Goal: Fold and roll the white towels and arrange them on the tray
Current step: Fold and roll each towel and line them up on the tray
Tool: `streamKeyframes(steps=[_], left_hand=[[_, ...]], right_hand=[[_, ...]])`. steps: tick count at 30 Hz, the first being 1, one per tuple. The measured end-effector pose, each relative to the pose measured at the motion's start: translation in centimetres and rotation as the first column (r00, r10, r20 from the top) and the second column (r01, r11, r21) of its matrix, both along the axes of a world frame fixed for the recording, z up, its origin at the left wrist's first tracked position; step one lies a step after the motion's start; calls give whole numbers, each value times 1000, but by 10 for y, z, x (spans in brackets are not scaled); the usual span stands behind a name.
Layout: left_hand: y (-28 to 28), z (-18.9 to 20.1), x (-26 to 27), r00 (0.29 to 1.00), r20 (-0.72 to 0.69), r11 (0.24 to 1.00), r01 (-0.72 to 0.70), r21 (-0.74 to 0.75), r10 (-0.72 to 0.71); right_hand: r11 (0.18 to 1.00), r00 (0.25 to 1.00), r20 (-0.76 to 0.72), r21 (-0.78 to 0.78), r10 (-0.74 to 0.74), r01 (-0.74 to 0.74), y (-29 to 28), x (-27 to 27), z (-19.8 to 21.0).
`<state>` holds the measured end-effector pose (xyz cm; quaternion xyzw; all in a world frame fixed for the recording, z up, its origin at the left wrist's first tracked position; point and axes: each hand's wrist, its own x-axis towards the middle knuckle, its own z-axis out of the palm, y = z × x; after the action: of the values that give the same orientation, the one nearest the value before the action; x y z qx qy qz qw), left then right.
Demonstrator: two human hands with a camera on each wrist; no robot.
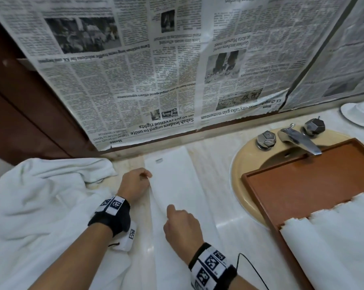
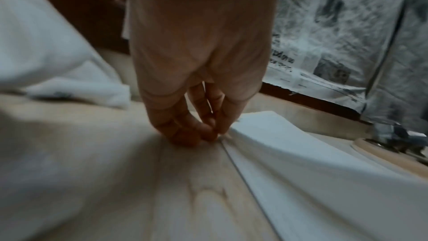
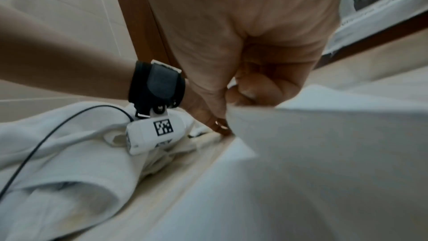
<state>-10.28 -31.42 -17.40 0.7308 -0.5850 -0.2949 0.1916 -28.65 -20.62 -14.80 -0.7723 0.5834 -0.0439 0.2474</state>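
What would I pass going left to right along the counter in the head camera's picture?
Crumpled towel pile → left hand → flat towel strip → sink → wooden tray holding rolled towels.

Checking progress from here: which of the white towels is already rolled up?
The rolled towels lying in the wooden tray over the sink. The strip both hands pinch lies flat; the pile at left is crumpled.

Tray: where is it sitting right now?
In the head view the tray is on the right, laid over the sink just in front of the tap, with rolled towels on its near end.
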Motion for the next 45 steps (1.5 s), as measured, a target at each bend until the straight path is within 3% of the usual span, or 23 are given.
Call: streamKeyframes(steps=[2,6,9,14,21,25,28,31,34,37,41,45], left_hand=[[4,-2,2,999,-50,1000,-14,-9,13],[3,0,-3,992,-122,998,-3,-69,-5],[0,-6,-9,992,-119,990,19,-142,-36],[1,-13,-16,997,-63,988,-50,-146,41],[39,-7,-33,1000,-9,999,-22,49,23],[63,-11,-40,994,-93,991,-41,125,53],[67,-11,-39,989,-133,994,-58,91,70],[70,-9,-39,983,-162,996,-80,34,85],[70,-8,-38,982,-176,998,-61,21,64],[71,-8,-38,986,-160,999,-46,28,50],[71,-8,-38,989,-141,999,-31,32,36],[72,-8,-35,995,-103,1000,16,18,-14]], right_hand=[[995,999,-29,89,-40,43,6,7,-4],[996,995,-65,31,-78,80,5,8,-6],[996,994,-67,39,-84,86,1,8,-2],[992,996,-42,98,-76,79,8,-8,-1],[962,992,111,272,-65,33,48,-72,6],[989,999,12,140,-51,49,74,-87,-6],[997,990,-134,54,-52,59,81,-83,-10],[997,980,-191,-59,-65,55,87,-80,-12],[988,980,-124,-13,-152,152,91,-77,2],[988,988,-10,6,-152,152,96,-74,23],[999,999,26,3,-40,40,102,-46,46],[989,996,23,123,84,-86,121,-6,28]])
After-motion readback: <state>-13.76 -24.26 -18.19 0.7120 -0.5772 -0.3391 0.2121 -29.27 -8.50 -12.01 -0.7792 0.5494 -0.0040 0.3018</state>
